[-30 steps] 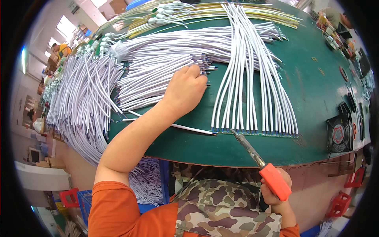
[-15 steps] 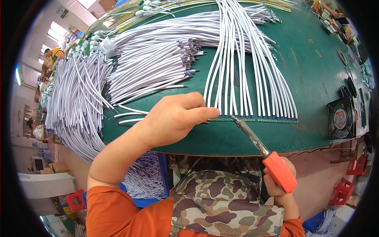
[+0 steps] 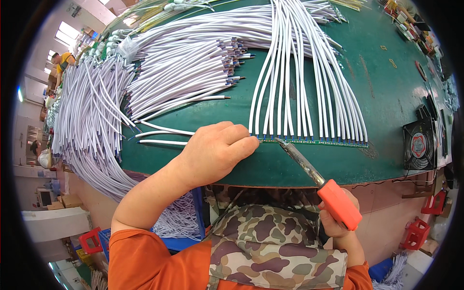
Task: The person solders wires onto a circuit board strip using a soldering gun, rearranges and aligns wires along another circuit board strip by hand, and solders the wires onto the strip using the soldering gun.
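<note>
Below and to the left of my left hand (image 3: 220, 150), under the table edge, a blue crate (image 3: 198, 212) holds a heap of thin white cables (image 3: 179, 217); low down, to the right of my right hand (image 3: 332, 226), a second blue bin (image 3: 380, 271) has more white lengths in or against it. My right fingers are closed round the red handle of a soldering iron (image 3: 310, 170), whose tip slants up and leftward from that grip to the green circuit strip (image 3: 321, 142); whether it touches, I cannot tell. My left fingers are curled, thumb and forefinger bunched at the strip's left end; my own knuckles hide what lies between them, so I cannot tell what they pinch. Two loose cables (image 3: 166, 133) run in from the left toward that hand. The strip lies just right of it, white leads (image 3: 285, 92) fanning away beyond. My left forearm reaches in from the lower left, back of the hand upward; my right hand sits low, nearer my body, forearm rising from below.
</note>
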